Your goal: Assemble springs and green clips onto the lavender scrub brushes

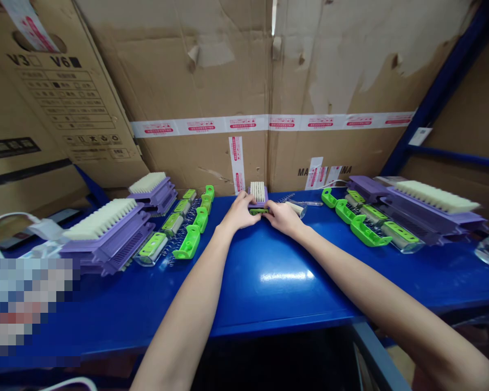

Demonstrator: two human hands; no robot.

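At the back middle of the table, both hands meet at a purple plastic part [252, 205] topped with a cream ridged pad [258, 191]. My left hand [240, 213] has its fingers closed on the part's left side. From the right, my right hand [284, 217] pinches at the front, where a small green piece [259, 210] shows between the fingertips. The exact grip of the fingertips is too small to make out. Just beyond my right hand lie a clear plastic piece [299, 208] and a dark coiled spring [287, 198].
Stacked purple parts [110, 239] with cream pads stand left, others [436, 212] right. Rows of bright green brackets [187, 243], green-topped clear pieces [152, 247] and springs line both sides. Cardboard [212, 81] walls the back of the blue table [269, 304]. A white cable [8, 217] lies left.
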